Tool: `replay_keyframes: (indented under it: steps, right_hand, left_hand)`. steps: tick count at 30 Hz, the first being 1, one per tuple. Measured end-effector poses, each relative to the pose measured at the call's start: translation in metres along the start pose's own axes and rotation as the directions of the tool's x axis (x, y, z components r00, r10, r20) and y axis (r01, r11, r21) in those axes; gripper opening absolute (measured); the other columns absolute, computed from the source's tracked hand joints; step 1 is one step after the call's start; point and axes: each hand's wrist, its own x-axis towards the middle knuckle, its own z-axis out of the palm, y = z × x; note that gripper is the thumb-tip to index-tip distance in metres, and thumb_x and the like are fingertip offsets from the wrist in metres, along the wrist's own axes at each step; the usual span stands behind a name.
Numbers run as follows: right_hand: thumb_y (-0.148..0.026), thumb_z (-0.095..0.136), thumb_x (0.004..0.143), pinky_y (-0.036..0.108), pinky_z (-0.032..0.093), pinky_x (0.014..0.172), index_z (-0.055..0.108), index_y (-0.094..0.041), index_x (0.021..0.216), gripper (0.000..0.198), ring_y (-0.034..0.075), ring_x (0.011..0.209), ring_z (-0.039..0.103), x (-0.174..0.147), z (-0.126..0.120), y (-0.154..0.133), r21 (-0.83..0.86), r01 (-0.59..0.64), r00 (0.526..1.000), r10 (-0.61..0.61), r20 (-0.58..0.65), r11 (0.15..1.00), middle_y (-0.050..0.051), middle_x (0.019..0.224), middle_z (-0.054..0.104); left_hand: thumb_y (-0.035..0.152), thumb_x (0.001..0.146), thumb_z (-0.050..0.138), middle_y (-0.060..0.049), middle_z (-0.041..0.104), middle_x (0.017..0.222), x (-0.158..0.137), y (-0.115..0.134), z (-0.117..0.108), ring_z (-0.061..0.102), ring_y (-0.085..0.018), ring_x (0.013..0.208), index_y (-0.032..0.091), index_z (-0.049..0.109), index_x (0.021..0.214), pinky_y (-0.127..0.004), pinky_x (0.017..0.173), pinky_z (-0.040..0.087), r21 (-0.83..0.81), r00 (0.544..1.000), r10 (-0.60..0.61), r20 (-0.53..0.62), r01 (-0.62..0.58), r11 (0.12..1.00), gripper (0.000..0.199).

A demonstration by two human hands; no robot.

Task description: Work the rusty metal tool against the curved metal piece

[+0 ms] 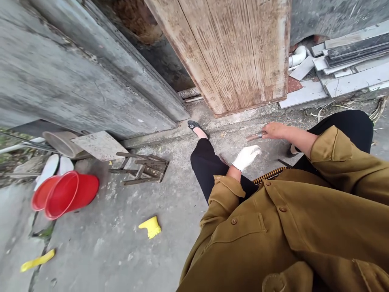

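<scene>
My left hand [245, 158], in a white knit glove, hangs between my knees with its fingers curled together. Whatever lies inside those fingers, if anything, is hidden. Just beyond it, my bare right hand [273, 130] is closed around a brown, stick-like handle [252, 138] with a silvery band near my fingers. The handle points left, above the concrete ground, apart from the glove. The rest of the tool cannot be made out.
A weathered wooden panel [234, 52] leans upright ahead. White and dark boards [349, 61] are piled at right. On the left lie a small wooden stool [142, 168], red buckets [73, 194] and a yellow glove-like piece [151, 227]. A yellow strip [38, 260] lies farther off.
</scene>
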Motion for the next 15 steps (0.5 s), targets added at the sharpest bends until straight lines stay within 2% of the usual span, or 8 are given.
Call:
replay_keyframes:
  steps: [3, 5, 7, 8, 9, 11, 13, 15]
  right_hand:
    - [-0.031, 0.067, 0.081, 0.030, 0.038, 0.064, 0.074, -0.014, 0.097, 0.024, 0.021, 0.078, 0.063, 0.000, 0.012, -0.005, 0.010, 0.151, 0.948, -0.148, 0.281, 0.988, 0.011, 0.089, 0.071]
    - [-0.031, 0.070, 0.077, 0.027, 0.039, 0.063, 0.074, -0.015, 0.091, 0.021, 0.016, 0.068, 0.059, -0.004, 0.014, -0.005, 0.199, 0.212, 0.830, -0.284, 0.480, 0.957, 0.005, 0.077, 0.068]
    - [-0.035, 0.071, 0.076, 0.026, 0.040, 0.062, 0.073, -0.016, 0.091, 0.024, 0.013, 0.064, 0.057, -0.009, 0.008, -0.002, 0.417, 0.225, 0.737, -0.434, 0.519, 0.881, 0.001, 0.073, 0.066]
    - [-0.037, 0.071, 0.077, 0.025, 0.040, 0.062, 0.073, -0.016, 0.092, 0.026, 0.012, 0.064, 0.057, -0.012, 0.003, 0.000, 0.499, 0.233, 0.733, -0.488, 0.473, 0.835, 0.001, 0.073, 0.066]
    - [-0.038, 0.070, 0.077, 0.025, 0.040, 0.062, 0.073, -0.017, 0.094, 0.027, 0.012, 0.065, 0.056, -0.014, -0.003, 0.003, 0.558, 0.244, 0.760, -0.514, 0.399, 0.793, 0.001, 0.074, 0.067]
    - [-0.040, 0.068, 0.081, 0.025, 0.042, 0.064, 0.072, -0.017, 0.093, 0.027, 0.012, 0.067, 0.056, -0.018, -0.015, 0.009, 0.643, 0.244, 0.868, -0.459, 0.190, 0.726, 0.001, 0.077, 0.067]
    - [-0.042, 0.062, 0.086, 0.026, 0.045, 0.068, 0.069, -0.016, 0.092, 0.027, 0.012, 0.070, 0.057, -0.019, -0.022, 0.012, 0.721, 0.214, 0.955, -0.295, -0.014, 0.659, 0.004, 0.083, 0.068]
    - [-0.041, 0.056, 0.091, 0.027, 0.048, 0.072, 0.067, -0.016, 0.095, 0.027, 0.013, 0.075, 0.060, -0.016, -0.023, 0.012, 0.758, 0.146, 0.989, -0.089, -0.115, 0.636, 0.006, 0.090, 0.070]
  left_hand:
    - [0.041, 0.094, 0.056, -0.010, 0.072, 0.093, 0.002, -0.003, -0.008, 0.060, -0.029, 0.099, 0.020, 0.070, 0.091, -0.044, 0.093, 0.045, 0.051, 1.000, 0.002, -0.005, -0.002, 0.999, 0.026]
    - [0.042, 0.093, 0.058, -0.011, 0.072, 0.094, 0.003, -0.005, -0.012, 0.059, -0.030, 0.099, 0.018, 0.070, 0.091, -0.045, 0.093, 0.045, 0.055, 1.000, -0.011, 0.000, 0.011, 0.998, 0.027]
    - [0.043, 0.094, 0.057, -0.011, 0.073, 0.094, 0.003, -0.006, -0.014, 0.059, -0.029, 0.098, 0.018, 0.070, 0.092, -0.044, 0.091, 0.046, 0.046, 1.000, -0.021, 0.001, 0.021, 0.999, 0.029]
    - [0.043, 0.095, 0.055, -0.011, 0.073, 0.094, 0.003, -0.006, -0.015, 0.059, -0.028, 0.097, 0.018, 0.070, 0.093, -0.044, 0.090, 0.046, 0.035, 1.000, -0.027, 0.002, 0.027, 0.999, 0.029]
    - [0.044, 0.097, 0.053, -0.010, 0.073, 0.094, 0.003, -0.006, -0.015, 0.059, -0.027, 0.097, 0.018, 0.070, 0.095, -0.043, 0.089, 0.047, 0.017, 0.999, -0.034, 0.005, 0.034, 0.999, 0.030]
    - [0.045, 0.099, 0.050, -0.010, 0.073, 0.093, 0.002, -0.003, -0.015, 0.060, -0.025, 0.095, 0.019, 0.070, 0.099, -0.041, 0.087, 0.047, -0.032, 0.998, -0.052, 0.024, 0.053, 0.998, 0.033]
    - [0.046, 0.100, 0.046, -0.010, 0.072, 0.090, 0.002, -0.001, -0.011, 0.061, -0.024, 0.092, 0.019, 0.070, 0.102, -0.040, 0.083, 0.047, -0.077, 0.996, -0.063, 0.064, 0.068, 0.995, 0.036]
    - [0.048, 0.100, 0.046, -0.011, 0.071, 0.087, 0.002, 0.001, -0.005, 0.061, -0.024, 0.088, 0.017, 0.070, 0.100, -0.040, 0.080, 0.048, -0.092, 0.993, -0.062, 0.097, 0.071, 0.993, 0.039]
